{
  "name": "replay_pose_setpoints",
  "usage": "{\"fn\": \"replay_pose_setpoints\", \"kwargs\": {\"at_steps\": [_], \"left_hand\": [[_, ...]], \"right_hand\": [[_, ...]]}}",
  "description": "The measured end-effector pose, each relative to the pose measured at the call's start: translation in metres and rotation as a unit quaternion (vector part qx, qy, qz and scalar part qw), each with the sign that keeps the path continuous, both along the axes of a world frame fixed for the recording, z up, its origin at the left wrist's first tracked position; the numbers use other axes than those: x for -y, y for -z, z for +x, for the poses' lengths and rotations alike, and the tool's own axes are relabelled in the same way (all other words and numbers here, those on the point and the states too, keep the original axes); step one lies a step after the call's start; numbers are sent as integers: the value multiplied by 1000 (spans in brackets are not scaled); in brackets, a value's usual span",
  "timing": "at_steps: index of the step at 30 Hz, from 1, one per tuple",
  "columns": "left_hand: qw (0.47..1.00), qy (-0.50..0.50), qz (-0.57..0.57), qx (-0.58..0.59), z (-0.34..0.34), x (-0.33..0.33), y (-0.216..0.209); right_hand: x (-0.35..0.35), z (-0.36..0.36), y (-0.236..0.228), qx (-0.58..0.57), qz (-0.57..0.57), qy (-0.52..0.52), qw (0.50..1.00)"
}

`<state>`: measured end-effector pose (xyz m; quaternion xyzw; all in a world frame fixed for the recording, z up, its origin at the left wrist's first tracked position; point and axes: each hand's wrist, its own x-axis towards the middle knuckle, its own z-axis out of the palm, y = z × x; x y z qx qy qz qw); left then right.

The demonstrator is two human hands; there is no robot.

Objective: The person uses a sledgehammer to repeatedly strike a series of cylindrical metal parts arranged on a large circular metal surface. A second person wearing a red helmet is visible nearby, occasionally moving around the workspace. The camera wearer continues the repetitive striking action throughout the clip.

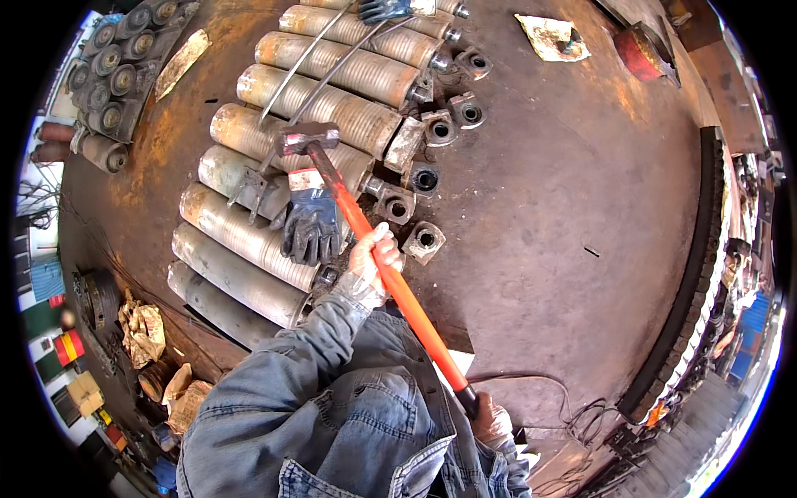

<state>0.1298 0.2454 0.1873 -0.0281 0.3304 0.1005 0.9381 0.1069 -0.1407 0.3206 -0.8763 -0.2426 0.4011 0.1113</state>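
Both my hands grip a sledgehammer (413,309) with an orange handle and a dark metal head. My left hand (375,259) is closed around the middle of the handle. At its black lower end, my right hand (492,422) is wrapped round the grip. The hammer head (308,139) appears over a row of ribbed metal cylinders (286,133); whether it touches them I cannot tell. A black work glove (312,224) lies on the cylinders beside the handle. Square metal blocks with round holes, such as one block (424,242), lie along the cylinders' right ends.
Long metal bars (320,79) lie across the cylinders, with a blue glove (383,10) at the top. A stained sheet (552,38) and a red drum-like part (643,53) are at the far right. A thick black track-like strip (693,274) curves along the right; cables (591,423) lie near me.
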Motion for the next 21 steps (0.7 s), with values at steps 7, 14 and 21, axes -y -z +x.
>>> {"fn": "replay_pose_setpoints", "kwargs": {"at_steps": [7,14,21], "left_hand": [[996,24,-16,-80,14,17,-2],[992,49,-118,22,21,29,31],[997,49,17,-63,0,3,-7]], "right_hand": [[0,-11,-37,-21,-106,39,993],[-19,-28,-54,30,-197,35,979],[-18,-24,-31,-12,-128,38,991]]}}
